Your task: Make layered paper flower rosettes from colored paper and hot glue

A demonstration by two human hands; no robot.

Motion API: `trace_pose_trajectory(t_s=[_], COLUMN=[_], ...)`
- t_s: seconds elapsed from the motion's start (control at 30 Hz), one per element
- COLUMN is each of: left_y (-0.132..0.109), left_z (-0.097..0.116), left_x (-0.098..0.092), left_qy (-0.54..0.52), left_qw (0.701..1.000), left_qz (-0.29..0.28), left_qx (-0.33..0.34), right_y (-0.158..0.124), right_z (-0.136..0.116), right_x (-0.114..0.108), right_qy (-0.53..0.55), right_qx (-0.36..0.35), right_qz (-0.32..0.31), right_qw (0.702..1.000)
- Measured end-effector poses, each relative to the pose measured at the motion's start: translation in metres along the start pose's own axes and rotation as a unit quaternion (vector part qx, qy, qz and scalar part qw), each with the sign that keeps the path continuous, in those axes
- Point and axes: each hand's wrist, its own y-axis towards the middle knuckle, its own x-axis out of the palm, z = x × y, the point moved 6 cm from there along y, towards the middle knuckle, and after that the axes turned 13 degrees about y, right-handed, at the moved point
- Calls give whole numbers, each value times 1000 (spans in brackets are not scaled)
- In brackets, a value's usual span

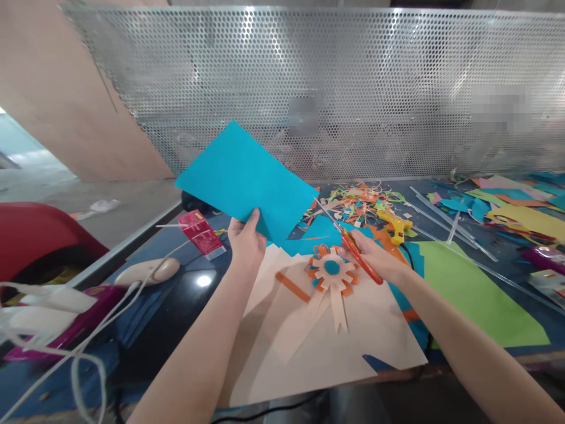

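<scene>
A sheet of blue paper (pixel 247 174) is pinched in my left hand (pixel 248 235), thumb on the near face, held up and tilted above the table. My right hand (pixel 371 253) grips orange-handled scissors (pixel 359 256), whose blades point up and left to the sheet's right corner. Whether the blades touch the paper I cannot tell. Below, a paper rosette (pixel 331 268) with cream and orange petals, a blue centre and cream ribbon tails lies on a cream sheet (pixel 273 330). An orange paper strip (pixel 292 287) rests to its left.
Behind my right hand are a yellow glue gun (pixel 396 225) and a heap of paper scraps (pixel 359 200). Green paper (pixel 481 294) and clear glue sticks (pixel 454 227) lie to the right. At left are a red drink carton (pixel 202 234), white cables (pixel 119 312) and a purple power strip (pixel 57 335). A perforated metal panel (pixel 247 70) stands behind.
</scene>
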Motion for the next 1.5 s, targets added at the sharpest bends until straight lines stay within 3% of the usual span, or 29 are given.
trace_pose_trajectory(t_s=[0.23, 0.5, 0.8, 1.5], left_y=[-6, -21, -32, -38], left_z=[1, 7, 14, 14], left_x=[10, 18, 25, 19], left_qy=[-34, -58, -93, -162], left_qw=[998, 997, 992, 972], left_qz=[-47, -8, -31, 39], left_qx=[-28, -50, -76, -166], right_y=[-3, -14, -14, -13], right_z=[1, -11, -10, -11], right_x=[7, 23, 24, 22], right_qy=[-3, -98, -77, -74], right_qx=[9, 6, 10, 6], right_qz=[-48, -128, -132, -131], right_qw=[999, 987, 988, 989])
